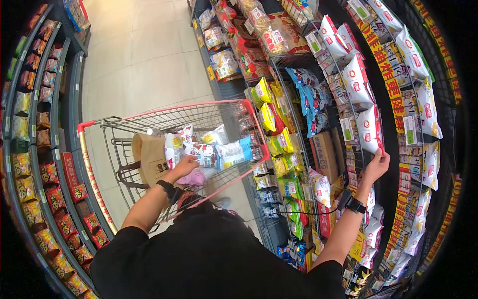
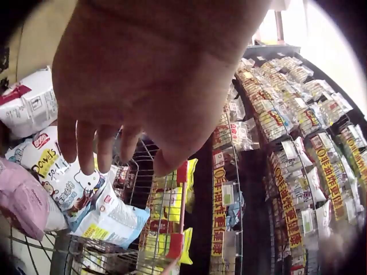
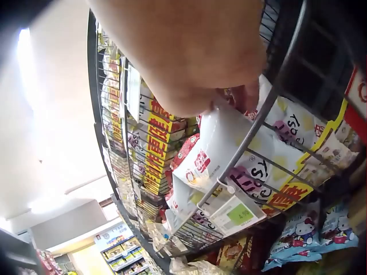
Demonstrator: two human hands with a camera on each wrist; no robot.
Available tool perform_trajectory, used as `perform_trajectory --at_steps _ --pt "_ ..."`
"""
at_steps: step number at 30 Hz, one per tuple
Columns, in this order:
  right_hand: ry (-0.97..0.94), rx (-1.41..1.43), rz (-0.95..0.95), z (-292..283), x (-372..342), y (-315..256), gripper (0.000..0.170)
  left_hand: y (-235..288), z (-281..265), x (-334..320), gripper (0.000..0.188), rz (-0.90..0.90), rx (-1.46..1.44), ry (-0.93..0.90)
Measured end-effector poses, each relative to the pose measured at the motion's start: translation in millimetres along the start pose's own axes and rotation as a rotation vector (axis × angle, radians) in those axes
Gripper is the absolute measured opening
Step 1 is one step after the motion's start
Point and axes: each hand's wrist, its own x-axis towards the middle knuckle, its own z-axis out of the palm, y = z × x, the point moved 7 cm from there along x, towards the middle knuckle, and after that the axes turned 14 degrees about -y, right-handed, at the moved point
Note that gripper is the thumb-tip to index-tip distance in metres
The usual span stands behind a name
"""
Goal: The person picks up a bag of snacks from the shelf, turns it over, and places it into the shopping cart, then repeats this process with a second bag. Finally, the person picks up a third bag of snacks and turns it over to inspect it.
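In the head view the right hand (image 1: pixel 377 167) pinches the near edge of a white and red snack bag (image 1: pixel 369 130) in a wire shelf basket. The right wrist view has that hand (image 3: pixel 229 94) at the top of the white bag (image 3: pixel 215 146), its fingertips partly hidden. Over the cart, the left hand (image 1: pixel 186 167) hangs with relaxed fingers above a white cartoon-print bag (image 1: pixel 201 153) and a pink bag (image 1: pixel 195 177). From the left wrist, the hand's fingers (image 2: pixel 86 143) extend in front of the cartoon-print bag (image 2: pixel 63 172); whether they touch it cannot be told.
The wire cart (image 1: pixel 199 105) with red edging also carries a brown paper bag (image 1: pixel 152 157) and a blue-white bag (image 1: pixel 234 152). Snack shelves stand on both sides, with a price tag (image 3: pixel 238 215) on the basket rail. Tiled floor (image 1: pixel 139 55) lies beyond the cart.
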Motion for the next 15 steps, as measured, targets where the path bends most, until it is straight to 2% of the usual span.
perform_trajectory --at_steps 2,7,9,13,14,15 --pt "0.083 0.146 -0.028 -3.0 -13.3 -32.2 0.018 9.2 5.6 -2.8 0.048 0.025 0.063 -0.005" --pt "0.287 0.015 -0.264 -31.5 -45.2 -109.9 0.010 29.4 16.2 -11.7 0.049 0.040 0.084 -0.025" --pt "0.346 0.023 -0.305 -49.7 -60.0 -124.2 0.008 33.8 21.9 -8.2 0.048 0.068 0.085 -0.041" --pt "0.383 0.084 -0.270 -76.0 -96.0 -138.0 0.005 57.0 42.5 -3.9 0.043 0.148 0.083 -0.086" --pt "0.348 0.120 -0.322 -78.9 -104.6 -142.4 0.004 68.1 50.4 -3.7 0.043 0.171 0.068 -0.102" --pt "0.347 0.222 -0.227 -85.0 -114.6 -128.3 0.006 75.7 59.2 -3.8 0.042 0.192 0.054 -0.119"
